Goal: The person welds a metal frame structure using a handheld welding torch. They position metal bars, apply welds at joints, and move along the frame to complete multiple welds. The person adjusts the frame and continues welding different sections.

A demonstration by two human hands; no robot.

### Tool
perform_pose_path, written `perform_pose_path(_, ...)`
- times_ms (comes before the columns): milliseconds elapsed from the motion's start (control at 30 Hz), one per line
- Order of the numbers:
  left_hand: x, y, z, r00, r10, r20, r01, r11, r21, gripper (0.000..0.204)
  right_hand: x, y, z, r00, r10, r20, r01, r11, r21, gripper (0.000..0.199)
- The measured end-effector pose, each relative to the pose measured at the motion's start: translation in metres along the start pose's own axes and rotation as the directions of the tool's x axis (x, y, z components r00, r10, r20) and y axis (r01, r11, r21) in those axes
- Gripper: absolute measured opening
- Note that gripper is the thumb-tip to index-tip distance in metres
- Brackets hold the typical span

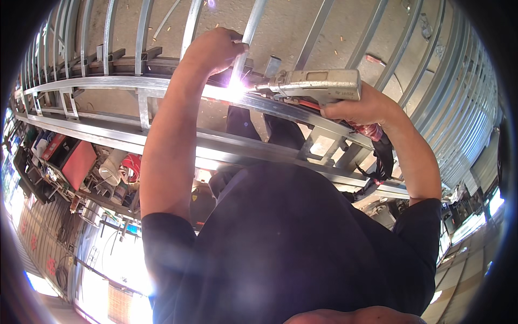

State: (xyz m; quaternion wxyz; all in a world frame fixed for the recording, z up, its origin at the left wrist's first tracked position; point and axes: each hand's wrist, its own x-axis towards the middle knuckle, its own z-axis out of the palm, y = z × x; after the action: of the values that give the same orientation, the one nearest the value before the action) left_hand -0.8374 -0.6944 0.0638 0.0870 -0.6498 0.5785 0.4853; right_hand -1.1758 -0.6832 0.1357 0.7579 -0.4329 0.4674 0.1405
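Note:
My right hand (368, 109) is wrapped round the grip of a metal welding gun (313, 82), whose nozzle points left. A glaring white-violet weld spot (236, 89) burns just off the nozzle, where an upright square metal tube (253, 24) meets a long horizontal rail (108, 82). The glare hides the joint itself. Just above the light, my left hand (215, 51) pinches the tube between thumb and fingers. A dark cable (382, 156) with reddish wrapping hangs below the gun.
Several parallel metal tubes (313, 40) run outward from the frame, packed densely at the right. A second rail (102, 125) lies nearer me. A red-handled tool (375, 60) is on the floor. At the left stand a red-topped box (79, 164) and a red coil (131, 166).

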Motion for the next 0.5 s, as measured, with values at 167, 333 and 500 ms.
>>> perform_pose_path(167, -0.009, 0.011, 0.001, 0.994, -0.008, -0.107, 0.026, 0.985, 0.168, 0.051, -0.035, -0.009, -0.014, 0.981, 0.169, -0.099, -0.164, 0.985, 0.057, 0.069)
perform_pose_path(333, -0.011, 0.054, 0.037, 0.925, 0.176, -0.336, -0.192, 0.981, -0.015, 0.047, -0.061, 0.042, -0.034, 0.987, 0.133, -0.095, -0.124, 0.988, 0.093, 0.066)
perform_pose_path(500, -0.001, 0.079, 0.082, 0.994, 0.104, -0.041, -0.108, 0.989, -0.097, 0.053, -0.06, 0.073, -0.041, 0.981, 0.182, -0.066, -0.177, 0.982, 0.07, 0.067)
